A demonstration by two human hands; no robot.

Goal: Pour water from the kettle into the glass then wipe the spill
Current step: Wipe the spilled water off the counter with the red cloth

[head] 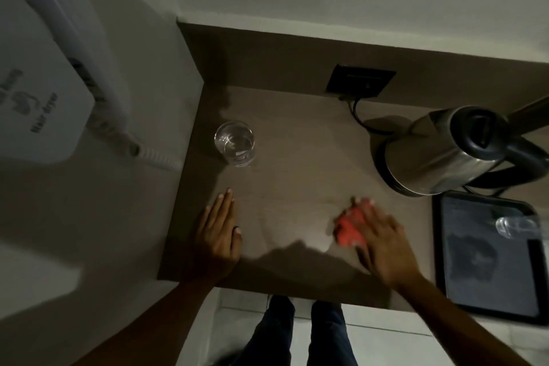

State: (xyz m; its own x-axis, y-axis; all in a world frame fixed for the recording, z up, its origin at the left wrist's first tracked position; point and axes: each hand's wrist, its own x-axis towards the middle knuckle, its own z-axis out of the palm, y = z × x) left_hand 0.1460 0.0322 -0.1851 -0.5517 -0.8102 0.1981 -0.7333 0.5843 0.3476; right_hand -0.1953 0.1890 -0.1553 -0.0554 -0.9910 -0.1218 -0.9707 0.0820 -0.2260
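A clear glass (235, 143) with water in it stands upright at the back left of the brown counter (297, 157). A steel kettle (439, 151) with a black lid and handle sits on its base at the right. My right hand (383, 238) presses flat on a crumpled red cloth (347, 230) on the counter below the kettle; the hand is motion-blurred. My left hand (218, 226) lies flat, fingers together, on the counter's left front, below the glass and holding nothing.
A black tray (463, 261) with a second clear glass (515, 226) lies at the right front. A dark wall socket (361, 80) with the kettle's cord is at the back. A white wall hair dryer (38, 92) hangs at left. My legs stand before the counter's front edge.
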